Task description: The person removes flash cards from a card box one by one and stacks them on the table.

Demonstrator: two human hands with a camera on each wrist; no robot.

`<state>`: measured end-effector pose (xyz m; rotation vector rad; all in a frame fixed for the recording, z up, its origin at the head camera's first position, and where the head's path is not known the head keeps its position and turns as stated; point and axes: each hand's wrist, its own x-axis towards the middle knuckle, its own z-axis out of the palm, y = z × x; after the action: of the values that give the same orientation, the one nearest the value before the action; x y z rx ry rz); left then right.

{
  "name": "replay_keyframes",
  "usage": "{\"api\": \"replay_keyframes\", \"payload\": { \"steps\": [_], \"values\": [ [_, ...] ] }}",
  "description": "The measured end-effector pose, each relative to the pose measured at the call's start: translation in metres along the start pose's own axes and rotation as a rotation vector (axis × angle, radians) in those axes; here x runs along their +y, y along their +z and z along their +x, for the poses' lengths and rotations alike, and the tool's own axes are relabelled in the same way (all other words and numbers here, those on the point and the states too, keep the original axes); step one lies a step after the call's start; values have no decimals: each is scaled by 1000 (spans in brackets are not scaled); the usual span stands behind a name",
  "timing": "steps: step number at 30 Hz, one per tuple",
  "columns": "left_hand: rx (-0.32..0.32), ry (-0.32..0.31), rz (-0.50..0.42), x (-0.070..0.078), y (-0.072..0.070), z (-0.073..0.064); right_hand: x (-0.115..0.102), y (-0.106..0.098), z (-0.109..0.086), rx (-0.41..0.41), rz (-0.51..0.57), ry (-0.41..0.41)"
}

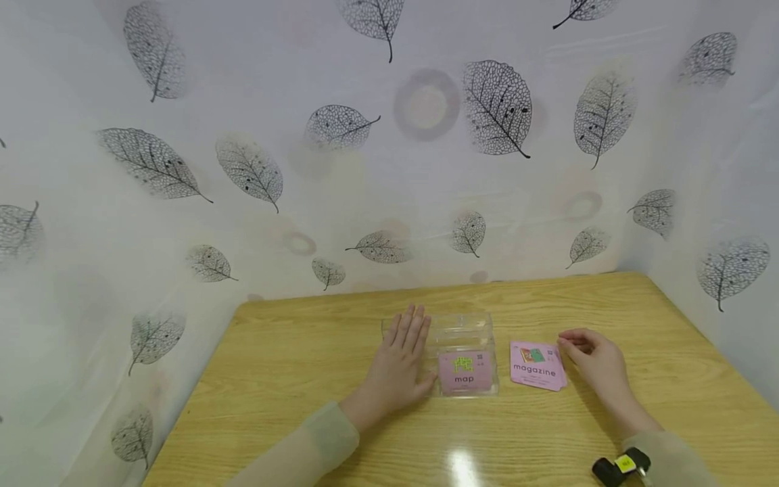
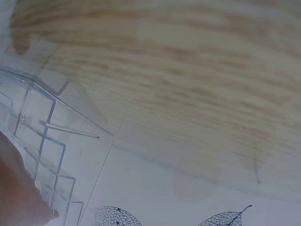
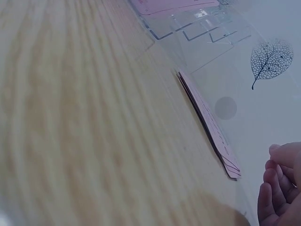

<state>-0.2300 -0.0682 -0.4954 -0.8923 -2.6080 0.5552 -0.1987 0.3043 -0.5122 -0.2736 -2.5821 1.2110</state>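
Observation:
A clear plastic stepped card holder [image 1: 461,326] stands on the table, with a pink card reading "map" [image 1: 464,383] in its front tier. My left hand [image 1: 394,368] lies along the holder's left side, fingers straight and thumb near the card's left edge. The left wrist view shows the holder's stepped side [image 2: 49,136] beside part of that hand [image 2: 19,188]. To the right of the holder lies a small pile of pink cards [image 1: 535,374], "magazine" on top. My right hand [image 1: 599,365] is at the pile's right edge, fingers loosely bent; in the right wrist view nothing shows between its fingers [image 3: 277,186].
The wood-grain table [image 1: 292,352] reaches back to a pale curtain [image 1: 365,196] printed with leaves, which also hangs on both sides. A black strap device with a yellow label [image 1: 625,464] sits at the right wrist.

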Motion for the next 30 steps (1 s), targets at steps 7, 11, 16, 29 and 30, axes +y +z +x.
{"api": "replay_keyframes", "payload": {
  "steps": [7, 11, 16, 29, 30],
  "values": [
    [3, -2, 14, -1, 0, 0, -2, 0, 0, 11, 2, -5],
    [1, -3, 9, -1, -1, 0, -3, 0, -1, 13, 5, -4],
    [-5, -1, -15, -1, -3, -1, -4, -1, -1, 20, 11, -10],
    [-11, 0, 3, -1, -4, -1, -7, -3, -4, -5, 23, -15],
    [-9, 0, 5, -1, -4, -1, -7, -3, -4, -7, 23, -13]
  ]
}}
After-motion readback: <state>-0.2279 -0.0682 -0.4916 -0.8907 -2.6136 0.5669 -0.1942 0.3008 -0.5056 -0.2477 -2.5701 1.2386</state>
